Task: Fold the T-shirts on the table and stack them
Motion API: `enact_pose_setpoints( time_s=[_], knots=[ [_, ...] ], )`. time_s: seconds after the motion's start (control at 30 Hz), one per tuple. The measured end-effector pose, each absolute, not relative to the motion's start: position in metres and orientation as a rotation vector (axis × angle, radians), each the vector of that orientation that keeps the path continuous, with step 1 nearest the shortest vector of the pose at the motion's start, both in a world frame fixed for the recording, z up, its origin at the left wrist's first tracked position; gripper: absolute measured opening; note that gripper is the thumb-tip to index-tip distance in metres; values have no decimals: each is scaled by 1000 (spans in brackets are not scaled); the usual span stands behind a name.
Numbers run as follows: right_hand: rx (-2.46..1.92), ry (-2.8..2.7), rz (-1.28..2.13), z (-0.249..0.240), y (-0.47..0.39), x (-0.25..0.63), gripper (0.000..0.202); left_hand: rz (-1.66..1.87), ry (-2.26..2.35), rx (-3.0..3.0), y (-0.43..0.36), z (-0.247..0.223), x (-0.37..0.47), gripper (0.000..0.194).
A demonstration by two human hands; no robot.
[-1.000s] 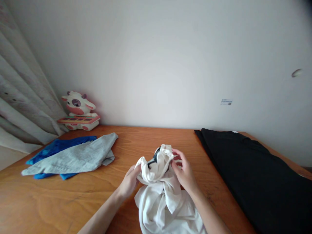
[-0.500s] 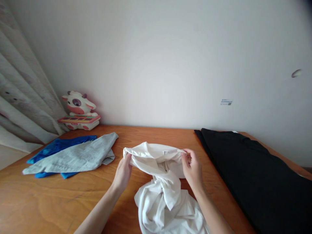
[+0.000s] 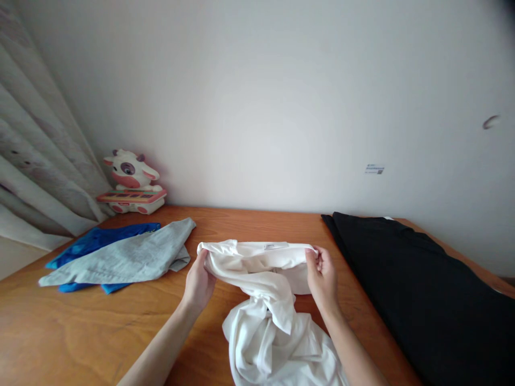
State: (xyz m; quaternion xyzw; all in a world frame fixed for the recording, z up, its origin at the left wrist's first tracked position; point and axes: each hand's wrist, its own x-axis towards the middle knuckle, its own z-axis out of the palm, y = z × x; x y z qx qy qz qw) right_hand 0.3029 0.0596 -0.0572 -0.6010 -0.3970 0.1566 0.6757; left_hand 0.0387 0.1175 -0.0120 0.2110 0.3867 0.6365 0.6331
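Note:
A white garment (image 3: 277, 343) lies bunched and twisted on the wooden table in front of me. Its upper edge is raised and stretched between my two hands, with a small label on the inside of the band. My left hand (image 3: 199, 281) pinches the left end of that edge, thumb on top. At the opposite end, my right hand (image 3: 323, 276) grips the band between thumb and curled fingers. The lower part of the garment rests in loose folds between my forearms and runs out of the picture. Whether it is a top or trousers I cannot tell.
On the left of the table (image 3: 80, 327), a grey garment (image 3: 132, 257) lies over a blue one (image 3: 96, 244). A cow-shaped toy keyboard (image 3: 134, 185) stands behind them near the curtain (image 3: 32, 150). Black cloth (image 3: 422, 289) is spread along the right side. A wall closes off the back.
My hands have moved slightly apart, pulling the white garment's edge straighter and tauter. Its opening looks flatter, and the hanging fold has shifted up a little.

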Motion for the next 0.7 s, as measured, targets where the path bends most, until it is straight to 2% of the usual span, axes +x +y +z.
enact_pose_setpoints(
  time_s=[0.17, 0.4, 0.5, 0.57, 0.7],
  knots=[
    [-1313, -804, 344, -44, 54, 302, 41, 1345, 850, 482, 115, -5, 35, 14],
    [-1261, -757, 347, -44, 56, 305, 35, 1418, 808, 499, 117, -6, 33, 18],
    [-1241, -734, 326, -52, 61, 304, 48, 1443, 799, 565, 116, -10, 35, 25],
    [-1301, -795, 284, -56, 63, 302, 53, 1474, 801, 603, 115, -13, 38, 30],
    [-1392, -1128, 426, -54, 56, 291, 43, 1511, 776, 692, 107, -22, 44, 37]
  ],
)
